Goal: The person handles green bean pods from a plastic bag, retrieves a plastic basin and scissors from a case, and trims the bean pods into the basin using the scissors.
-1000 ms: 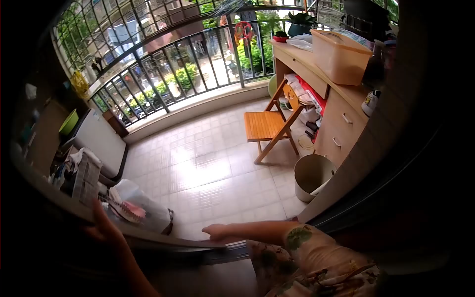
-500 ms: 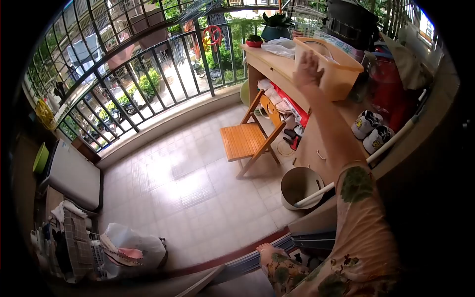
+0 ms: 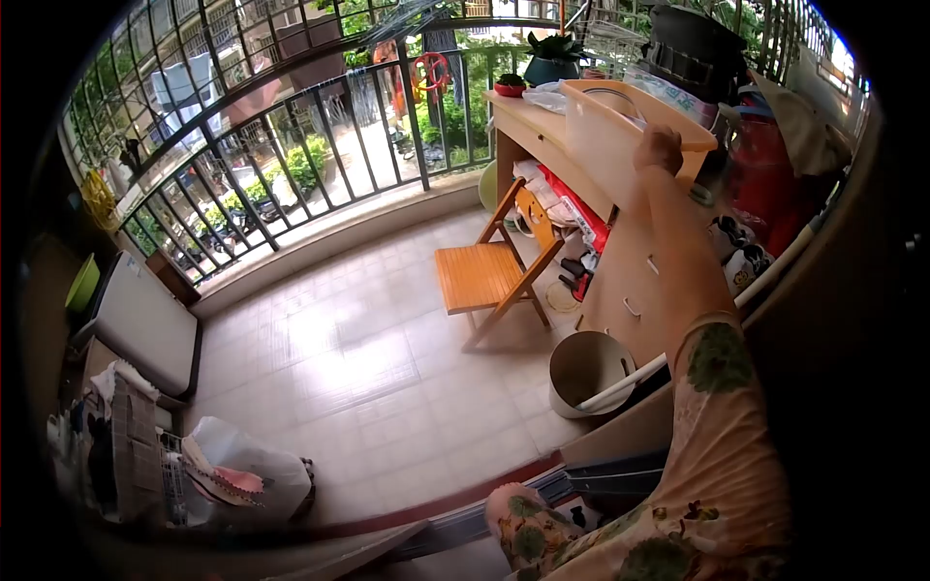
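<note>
My right hand point(image 3: 658, 150) is closed over the near rim of a translucent orange plastic tub point(image 3: 603, 131), with the fingertips partly hidden. The tub stands on the wooden cabinet point(image 3: 528, 121) at the upper right and reaches over its front edge. A round item and some packaging show inside the tub. Beside it on the left are a white plastic bag point(image 3: 545, 98), a small plant in a red pot point(image 3: 510, 86) and a larger dark green pot point(image 3: 550, 70). My left hand is out of view.
A folding wooden chair point(image 3: 481, 276) stands before the cabinet. Near it is a round bin point(image 3: 586, 373) with a white pole point(image 3: 625, 385) across it. Patterned shoes point(image 3: 744, 263) lie right of my forearm. A plastic bag point(image 3: 262, 465) sits lower left; a railing point(image 3: 368, 136) runs behind.
My right hand has risen from low in the view to the tub and closed on its rim. The tub has shifted left towards the cabinet's front edge. My left hand has left the view.
</note>
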A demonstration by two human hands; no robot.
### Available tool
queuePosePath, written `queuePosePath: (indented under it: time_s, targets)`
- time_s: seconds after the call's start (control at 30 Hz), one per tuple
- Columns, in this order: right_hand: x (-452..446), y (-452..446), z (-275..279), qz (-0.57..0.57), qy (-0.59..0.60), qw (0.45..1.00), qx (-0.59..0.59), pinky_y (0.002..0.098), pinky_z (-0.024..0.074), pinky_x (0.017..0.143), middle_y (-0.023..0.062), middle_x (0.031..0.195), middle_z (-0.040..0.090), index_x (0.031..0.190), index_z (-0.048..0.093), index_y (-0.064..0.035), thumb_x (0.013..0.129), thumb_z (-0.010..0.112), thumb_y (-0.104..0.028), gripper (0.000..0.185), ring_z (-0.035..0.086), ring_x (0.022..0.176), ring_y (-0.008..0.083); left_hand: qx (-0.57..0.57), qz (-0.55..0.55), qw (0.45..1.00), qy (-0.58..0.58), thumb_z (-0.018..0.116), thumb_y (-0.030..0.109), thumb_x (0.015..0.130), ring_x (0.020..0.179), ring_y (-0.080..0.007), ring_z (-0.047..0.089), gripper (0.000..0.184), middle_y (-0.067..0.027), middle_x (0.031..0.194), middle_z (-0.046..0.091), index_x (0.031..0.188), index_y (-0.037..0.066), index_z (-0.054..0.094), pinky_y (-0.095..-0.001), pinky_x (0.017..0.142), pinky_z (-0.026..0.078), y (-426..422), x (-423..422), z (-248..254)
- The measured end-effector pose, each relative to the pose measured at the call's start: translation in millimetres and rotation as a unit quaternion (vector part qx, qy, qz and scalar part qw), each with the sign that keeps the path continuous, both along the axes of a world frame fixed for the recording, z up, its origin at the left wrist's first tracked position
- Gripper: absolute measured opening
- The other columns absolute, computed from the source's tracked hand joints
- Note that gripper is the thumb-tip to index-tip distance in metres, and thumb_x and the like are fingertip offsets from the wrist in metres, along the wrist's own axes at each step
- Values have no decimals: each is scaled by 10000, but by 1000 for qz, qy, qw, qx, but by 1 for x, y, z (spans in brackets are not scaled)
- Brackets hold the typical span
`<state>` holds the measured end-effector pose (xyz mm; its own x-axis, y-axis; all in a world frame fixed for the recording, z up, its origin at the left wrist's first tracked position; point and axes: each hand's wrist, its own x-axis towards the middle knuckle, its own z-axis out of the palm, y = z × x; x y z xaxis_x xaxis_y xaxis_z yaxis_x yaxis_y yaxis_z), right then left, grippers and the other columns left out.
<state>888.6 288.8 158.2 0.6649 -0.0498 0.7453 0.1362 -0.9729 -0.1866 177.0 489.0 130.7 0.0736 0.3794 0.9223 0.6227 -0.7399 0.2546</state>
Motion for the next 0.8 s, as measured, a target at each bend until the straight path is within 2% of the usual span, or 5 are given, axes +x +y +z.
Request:
queuePosePath:
  time_s: [0.13,0.27,0.43,0.7,0.8]
  targets:
    - [-66,36,-19,70,-61,995,-41,444,505,748,50,1090,574,1016,626,-105,832,555,-115,197,500,1065,248,-38,145,989,-6,634,285,854,937,-273,616,507,-211,1056,603,1206,-48,483,-355,783,535,-6,0,-7]
    - [-126,69,-58,193,-115,974,-42,439,496,724,70,1015,574,899,613,-113,754,559,-112,154,500,1037,274,81,97,990,60,587,210,874,1228,-369,404,728,-257,1381,300,1419,34,138,-443,985,420,-36,9,5]
    - [-228,79,-104,392,-87,912,78,412,472,752,122,869,562,768,556,-79,649,628,-47,143,522,904,330,-167,-303,935,74,593,77,835,1334,-326,255,692,-195,1430,278,1407,57,206,-473,1101,168,-119,70,-31]
    - [-391,33,-194,615,-23,773,151,391,446,694,111,790,510,699,523,-40,599,586,10,127,513,810,303,-776,-408,399,-268,535,663,769,1301,-488,196,1094,-215,1469,-135,1407,185,-215,-619,941,355,-78,160,-170]
    - [-428,7,-224,662,-1,739,125,381,444,677,99,757,489,685,509,-47,621,564,-16,90,508,777,291,-788,-470,270,-292,526,580,829,1161,-452,432,853,-239,1368,316,1406,58,176,-594,911,410,-74,157,-194]
